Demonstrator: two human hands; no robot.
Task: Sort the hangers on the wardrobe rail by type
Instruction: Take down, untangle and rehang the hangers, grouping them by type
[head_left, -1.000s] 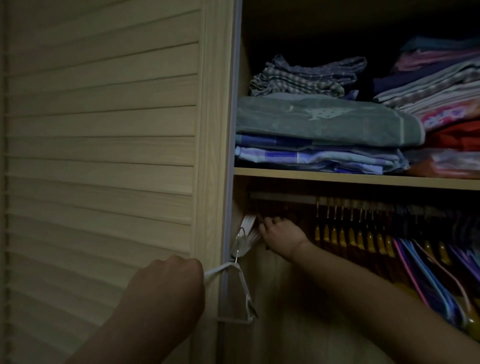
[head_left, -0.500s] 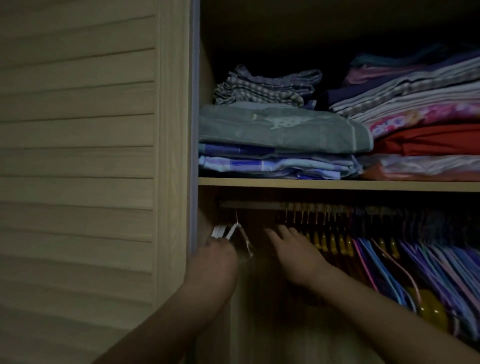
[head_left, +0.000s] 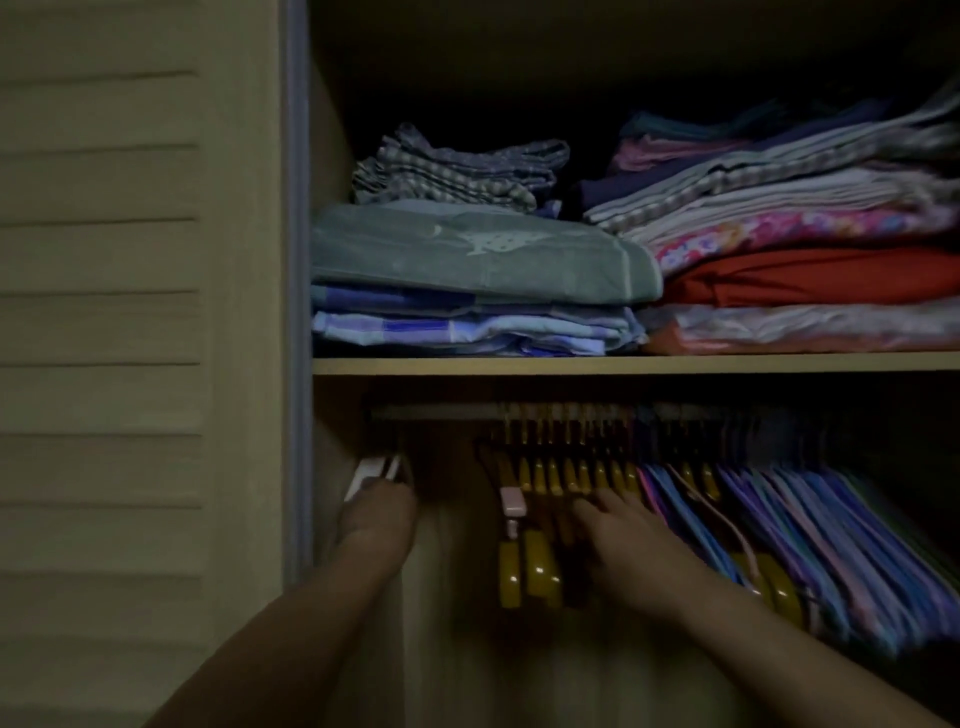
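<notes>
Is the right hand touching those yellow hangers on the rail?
Touching: the head view shows the right hand with fingers spread against the yellow hangers.

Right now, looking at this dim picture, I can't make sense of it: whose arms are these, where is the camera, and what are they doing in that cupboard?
There is no machine here. A person wears one camera on the head, looking forward and down, so both arms reach in from the bottom edge.

It is a wardrobe with a slatted door on the left. The shelf carries folded fabrics. Below it runs the rail, crowded with hangers.

The left hand is up against white hangers at the rail's left end; it seems to grip them, though the picture is too dark to be sure. The right hand, fingers spread, rests on the yellow hangers. Purple and blue hangers hang further right.
</notes>
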